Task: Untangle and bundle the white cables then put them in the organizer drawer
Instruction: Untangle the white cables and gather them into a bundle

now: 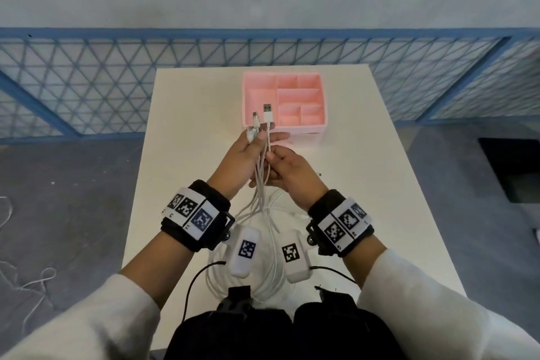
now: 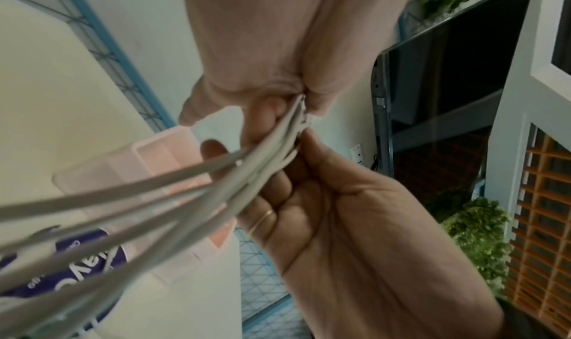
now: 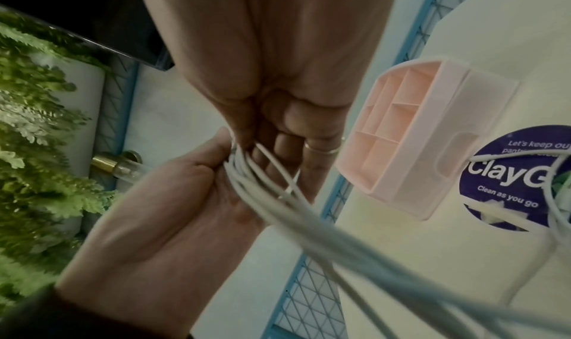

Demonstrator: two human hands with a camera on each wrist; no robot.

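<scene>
Several white cables run up between both hands above the white table. My left hand grips the bunch near its ends, and the USB plugs stick up above its fingers. Just below, my right hand pinches the strands between thumb and fingers. The rest of the cables hangs in loops toward my lap. The pink organizer, with several open top compartments, stands beyond the hands. In the left wrist view my left hand and ringed right hand meet on the cables.
A round purple sticker lies on the table beside the organizer, with a cable loop across it. A blue mesh fence runs behind the table, with grey floor to either side. Plants and a dark screen stand off to the side.
</scene>
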